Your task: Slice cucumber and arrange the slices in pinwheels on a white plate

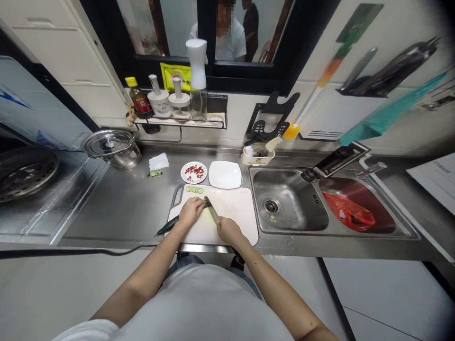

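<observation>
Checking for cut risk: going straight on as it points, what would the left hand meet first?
The left hand would probably meet the knife blade first, near its tip; the gap is hard to judge.

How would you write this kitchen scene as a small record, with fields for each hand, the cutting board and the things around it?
Left hand: holds cucumber
Right hand: grips knife, blade at the cucumber's end
Cutting board: white, cucumber slices near far edge
Behind board: white plate with red pieces; white dish
Right of board: double sink, red bag in farther basin
Far left: lidded pot
</observation>
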Tool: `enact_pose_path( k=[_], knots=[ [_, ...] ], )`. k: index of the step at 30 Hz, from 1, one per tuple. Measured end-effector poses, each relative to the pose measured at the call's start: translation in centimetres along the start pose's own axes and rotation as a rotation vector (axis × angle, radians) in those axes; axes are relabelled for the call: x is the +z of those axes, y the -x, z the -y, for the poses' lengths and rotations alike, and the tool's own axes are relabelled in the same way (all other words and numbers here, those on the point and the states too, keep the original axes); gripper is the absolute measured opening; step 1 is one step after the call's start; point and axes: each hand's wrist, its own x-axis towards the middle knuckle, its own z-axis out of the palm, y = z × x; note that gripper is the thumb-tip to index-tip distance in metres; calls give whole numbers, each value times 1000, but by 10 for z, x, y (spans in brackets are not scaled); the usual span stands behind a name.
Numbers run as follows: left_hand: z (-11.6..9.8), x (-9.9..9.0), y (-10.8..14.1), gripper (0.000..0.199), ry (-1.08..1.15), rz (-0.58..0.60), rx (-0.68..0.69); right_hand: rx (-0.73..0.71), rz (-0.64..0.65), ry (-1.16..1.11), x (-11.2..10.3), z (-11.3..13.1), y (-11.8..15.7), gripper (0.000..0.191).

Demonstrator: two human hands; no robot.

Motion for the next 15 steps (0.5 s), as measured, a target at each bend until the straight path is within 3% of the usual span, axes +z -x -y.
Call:
enact_pose_path(
  k=[15],
  knots=[
    [3, 4, -1, 25, 6, -1, 4, 2, 17, 26, 1, 5, -3, 36]
  ],
)
